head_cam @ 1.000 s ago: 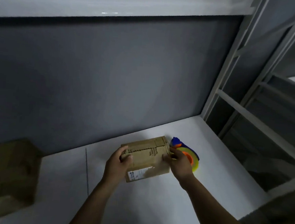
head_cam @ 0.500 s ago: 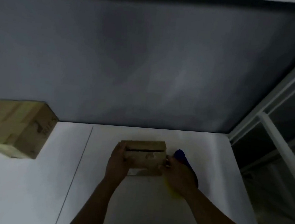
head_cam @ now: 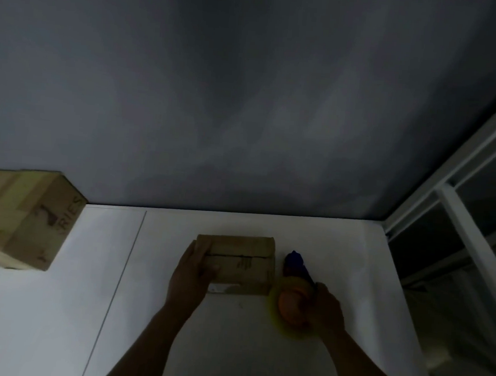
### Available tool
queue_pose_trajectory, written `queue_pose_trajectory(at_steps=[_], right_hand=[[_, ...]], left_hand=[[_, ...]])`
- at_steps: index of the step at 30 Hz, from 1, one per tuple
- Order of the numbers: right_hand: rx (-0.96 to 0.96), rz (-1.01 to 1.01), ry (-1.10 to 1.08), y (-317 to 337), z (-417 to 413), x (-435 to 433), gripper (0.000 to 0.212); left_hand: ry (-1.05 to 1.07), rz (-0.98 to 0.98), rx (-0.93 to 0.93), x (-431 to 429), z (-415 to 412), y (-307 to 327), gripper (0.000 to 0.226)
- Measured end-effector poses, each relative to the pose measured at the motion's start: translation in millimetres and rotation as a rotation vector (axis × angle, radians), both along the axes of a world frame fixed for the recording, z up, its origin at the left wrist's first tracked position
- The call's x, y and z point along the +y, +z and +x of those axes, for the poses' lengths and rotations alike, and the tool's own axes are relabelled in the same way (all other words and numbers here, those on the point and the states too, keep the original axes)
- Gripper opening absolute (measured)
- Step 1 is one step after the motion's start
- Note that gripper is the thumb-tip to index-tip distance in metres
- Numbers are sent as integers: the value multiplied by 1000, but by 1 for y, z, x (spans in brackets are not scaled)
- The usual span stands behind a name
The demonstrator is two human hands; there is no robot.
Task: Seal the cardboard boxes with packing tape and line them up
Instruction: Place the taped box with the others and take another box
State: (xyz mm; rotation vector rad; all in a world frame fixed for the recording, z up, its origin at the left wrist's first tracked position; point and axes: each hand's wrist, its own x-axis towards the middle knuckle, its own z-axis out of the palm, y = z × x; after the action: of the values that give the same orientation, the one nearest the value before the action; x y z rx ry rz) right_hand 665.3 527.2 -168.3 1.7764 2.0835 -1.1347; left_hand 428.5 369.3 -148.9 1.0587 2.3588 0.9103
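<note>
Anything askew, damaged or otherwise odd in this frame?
The small box under the left hand has a dark open gap along its top seam, so its flaps are not taped yet. The big box at far left sits skewed to the wall. The right hand is on the tape dispenser. No visible damage.

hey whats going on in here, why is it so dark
A person is sealing cardboard boxes at a white table. The left hand presses on a small box whose top flaps show an open seam, with no tape visible across it. The right hand grips the tape dispenser lying just right of that box. A larger box sits at the far left, apparently already taped.
</note>
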Motion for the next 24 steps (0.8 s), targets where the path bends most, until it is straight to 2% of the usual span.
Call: queue_pose_trajectory(at_steps=[4, 10, 13, 17, 20, 24], right_hand=[[30, 67, 5, -1, 7, -2, 36], [275, 39, -104, 24, 18, 4, 43], [526, -118, -336, 42, 32, 8, 43], [829, -203, -504, 69, 38, 13, 43], [976, -344, -480, 93, 34, 20, 36], [992, -417, -295, 115, 26, 23, 40]], left_hand=[[-20, 12, 3, 0, 1, 2, 63], [-32, 17, 10, 0, 7, 12, 63], [-47, 23, -38, 0, 14, 21, 79], [-57, 40, -50, 0, 21, 22, 80], [-93, 13, -78, 3, 30, 27, 83], [-141, -139, 13, 6, 31, 28, 53]])
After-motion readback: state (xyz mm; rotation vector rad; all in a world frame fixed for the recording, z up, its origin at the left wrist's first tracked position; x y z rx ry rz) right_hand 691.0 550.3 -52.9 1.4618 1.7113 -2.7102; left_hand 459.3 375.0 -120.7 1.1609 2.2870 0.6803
